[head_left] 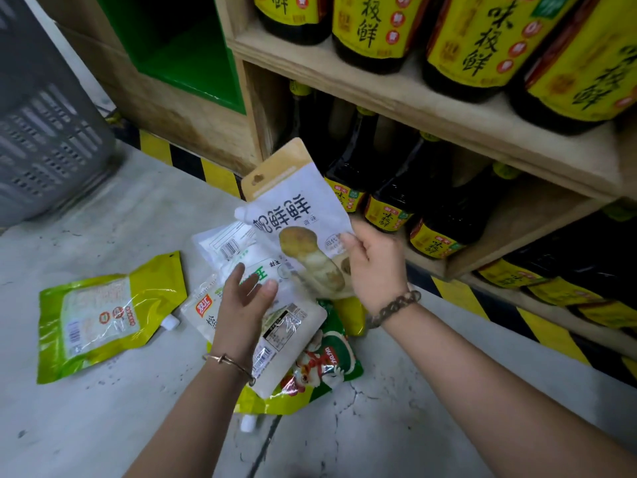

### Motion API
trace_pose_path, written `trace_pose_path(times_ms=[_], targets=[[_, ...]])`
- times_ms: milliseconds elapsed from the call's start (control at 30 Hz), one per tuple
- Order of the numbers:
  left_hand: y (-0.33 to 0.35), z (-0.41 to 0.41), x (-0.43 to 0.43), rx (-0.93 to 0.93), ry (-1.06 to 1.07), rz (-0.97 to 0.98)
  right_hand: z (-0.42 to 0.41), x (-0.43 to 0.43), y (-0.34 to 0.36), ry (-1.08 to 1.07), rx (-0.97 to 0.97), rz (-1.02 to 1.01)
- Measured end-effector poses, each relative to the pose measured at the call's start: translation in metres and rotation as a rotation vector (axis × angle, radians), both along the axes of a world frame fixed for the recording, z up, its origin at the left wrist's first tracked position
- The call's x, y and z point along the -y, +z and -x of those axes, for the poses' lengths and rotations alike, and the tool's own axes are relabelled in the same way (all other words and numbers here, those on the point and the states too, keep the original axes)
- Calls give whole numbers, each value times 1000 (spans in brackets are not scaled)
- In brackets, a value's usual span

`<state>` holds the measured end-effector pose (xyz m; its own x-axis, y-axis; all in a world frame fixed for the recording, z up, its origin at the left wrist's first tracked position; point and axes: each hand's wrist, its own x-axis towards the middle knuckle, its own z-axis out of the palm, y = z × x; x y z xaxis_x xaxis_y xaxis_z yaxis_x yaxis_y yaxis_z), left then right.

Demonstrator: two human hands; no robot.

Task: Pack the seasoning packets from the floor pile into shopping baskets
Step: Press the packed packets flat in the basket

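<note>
Grey concrete floor [103, 219] fills my view, running up to a yellow-and-black hazard stripe [213, 174] at the foot of a wooden shelf unit [396, 98] stocked with dark bottles [475, 46] that have yellow labels. A grey shopping basket [44, 139] stands at the far left, well apart from the pile.

My right hand [375, 267] pinches the lower edge of a white pouch [296, 208] with a tan header, holding it tilted in the air above the pile. My left hand [241, 305] is spread, fingers relaxed, over a white spouted packet [289, 332] on the heap; I cannot tell if it touches. That packet lies on a green packet [331, 363] printed with a cartoon chicken. A yellow-green packet [107, 315] lies flat on the floor, left of the pile.
</note>
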<state>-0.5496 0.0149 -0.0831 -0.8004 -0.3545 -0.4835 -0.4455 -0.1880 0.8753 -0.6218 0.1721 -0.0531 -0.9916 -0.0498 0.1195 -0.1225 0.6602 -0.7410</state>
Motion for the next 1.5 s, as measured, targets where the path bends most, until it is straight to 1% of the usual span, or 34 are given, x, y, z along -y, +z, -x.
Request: trace_pose_path(times_ms=[67, 200, 267, 333, 367, 433, 500, 600, 700, 767, 833, 900, 967, 1000, 1067, 1167, 1267, 1367, 1467, 1500], targets=[[0, -1, 3, 3, 1, -73, -4, 1, -3, -7, 220, 150], [-5, -11, 15, 42, 72, -290, -16, 4, -12, -90, 450, 398], [-8, -18, 18, 48, 38, -418, -25, 6, -14, -130, 591, 502], [-7, -26, 17, 82, -5, -474, -36, 11, -15, -112, 722, 552], [-9, -31, 16, 96, 1, -482, -41, 15, -16, -84, 763, 534], [-11, -42, 18, 130, 55, -462, -45, 23, -23, -5, 769, 376], [-13, -56, 27, 144, 135, -402, -43, 27, -37, 38, 750, 159], [-17, -77, 42, 166, 275, -331, -39, 33, -52, -39, 701, -65], [-22, -95, 53, 218, 334, -301, -43, 43, -61, 6, 660, -350], [-25, -102, 58, 235, 348, -291, -45, 48, -64, -11, 673, -434], [-27, -107, 61, 258, 349, -285, -43, 54, -65, -58, 655, -449], [-29, -109, 62, 267, 362, -271, -36, 62, -64, -88, 561, -464], [-32, -109, 64, 267, 378, -280, -23, 75, -62, -53, 467, -455], [-33, -109, 65, 265, 374, -287, -15, 83, -60, -24, 471, -437], [-33, -107, 65, 261, 377, -285, 2, 98, -57, 3, 543, -407], [-31, -104, 66, 279, 380, -282, 24, 115, -55, -18, 630, -424], [-28, -99, 65, 297, 373, -264, 41, 123, -69, -26, 703, -433], [-26, -94, 65, 313, 360, -249, 49, 126, -76, 35, 764, -319], [-24, -90, 68, 292, 360, -255, 53, 120, -63, 108, 712, -293], [-24, -89, 68, 286, 369, -254, 52, 115, -55, 125, 698, -256]])
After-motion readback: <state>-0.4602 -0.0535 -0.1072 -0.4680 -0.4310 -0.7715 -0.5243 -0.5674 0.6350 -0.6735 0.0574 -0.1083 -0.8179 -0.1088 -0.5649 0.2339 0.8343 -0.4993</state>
